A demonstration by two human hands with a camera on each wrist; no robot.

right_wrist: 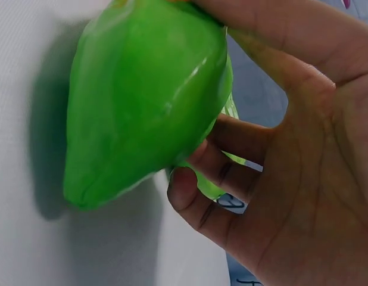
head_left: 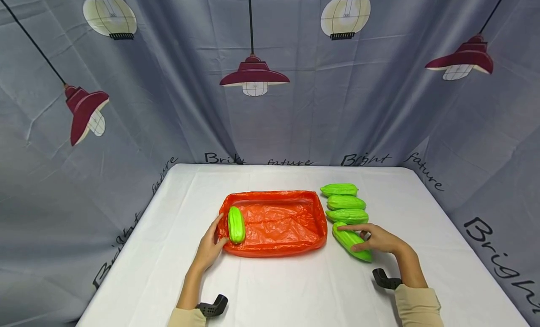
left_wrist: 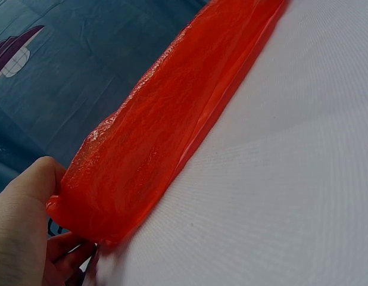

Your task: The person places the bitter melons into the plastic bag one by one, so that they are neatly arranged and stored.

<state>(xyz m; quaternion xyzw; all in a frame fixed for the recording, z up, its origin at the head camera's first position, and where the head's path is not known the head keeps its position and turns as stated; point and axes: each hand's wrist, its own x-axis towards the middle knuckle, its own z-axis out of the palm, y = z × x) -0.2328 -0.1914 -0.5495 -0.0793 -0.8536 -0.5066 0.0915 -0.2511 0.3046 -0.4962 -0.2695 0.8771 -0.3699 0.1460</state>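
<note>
A green bitter melon (head_left: 352,242) lies slantwise on the right of the table, and my right hand (head_left: 379,239) grips it between thumb and fingers. Close up in the right wrist view, the melon (right_wrist: 142,101) has a smooth, shiny, tapered end, with the right hand (right_wrist: 303,149) along its side. My left hand (head_left: 209,245) holds the left end of a red plastic-covered tray (head_left: 274,252). Another bitter melon (head_left: 236,224) stands lengthwise inside, by the tray's left wall. In the left wrist view, the left hand's thumb (left_wrist: 44,176) presses the tray's corner, fingers partly hidden below.
Beyond the right hand, more bitter melons lie in a column right of the tray: a near one (head_left: 348,216), a middle one (head_left: 347,202) and a far one (head_left: 339,189). White cloth (head_left: 278,289) covers the table. Grey printed curtains (head_left: 295,125) surround it.
</note>
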